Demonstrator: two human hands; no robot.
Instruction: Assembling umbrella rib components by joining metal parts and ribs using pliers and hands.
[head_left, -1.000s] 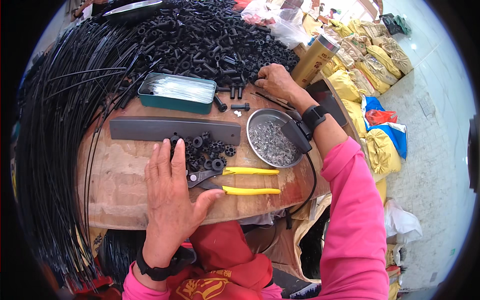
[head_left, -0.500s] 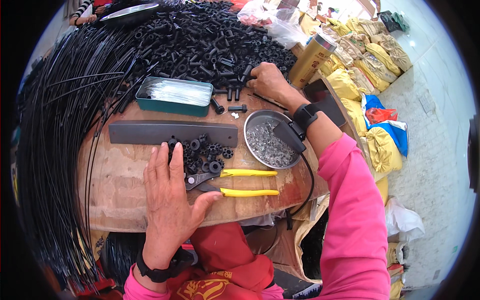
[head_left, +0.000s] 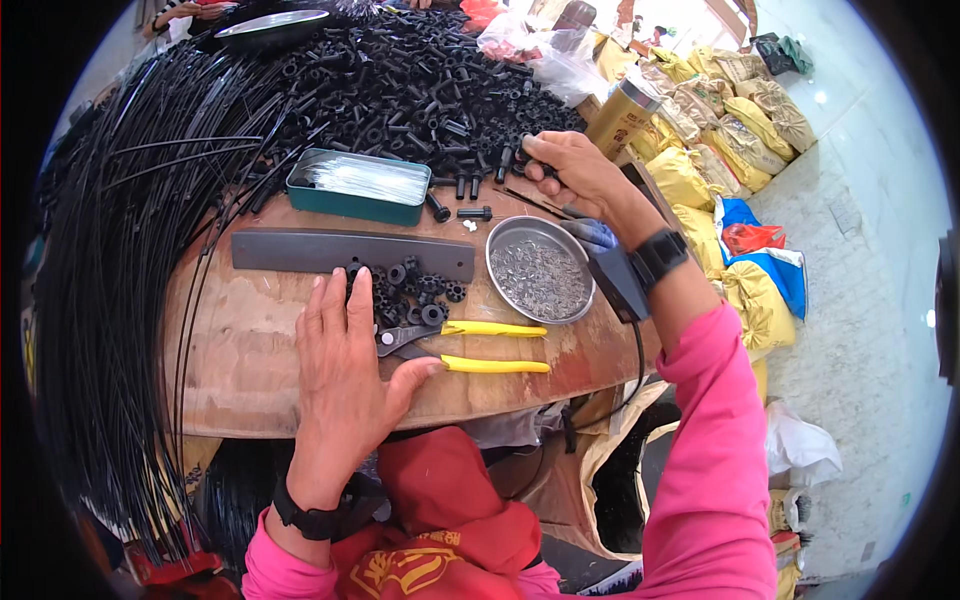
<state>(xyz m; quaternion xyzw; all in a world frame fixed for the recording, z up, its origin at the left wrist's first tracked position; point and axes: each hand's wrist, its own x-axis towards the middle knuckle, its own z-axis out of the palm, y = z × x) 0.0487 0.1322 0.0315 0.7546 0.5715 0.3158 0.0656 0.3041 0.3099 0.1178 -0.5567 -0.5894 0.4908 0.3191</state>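
My left hand (head_left: 345,355) lies palm down with its fingers stretched out and thumb spread. Its fingertips reach a small heap of black ribbed plastic caps (head_left: 430,290). Close to the thumb are the yellow-handled pliers (head_left: 495,365), jaws toward the hand. My right hand (head_left: 580,172) is curled at the near right of a big pile of black tubular plastic parts (head_left: 400,85). A black plastic part (head_left: 548,171) shows between its fingers, mostly hidden. Below that wrist stands a round metal dish (head_left: 540,272) of small clear-grey bits.
A green box of thin white strips (head_left: 358,210) stands behind a flat dark metal bar (head_left: 350,262). Long black rods (head_left: 130,250) hang over the left side. A gold flask (head_left: 622,118) stands at the back right, before yellow sacks (head_left: 690,175). Another person's hands (head_left: 195,10) show far left.
My right hand has drawn back to the right from the pile, and its fingers have curled around a black part. My left hand stays spread in place. The view has shifted slightly.
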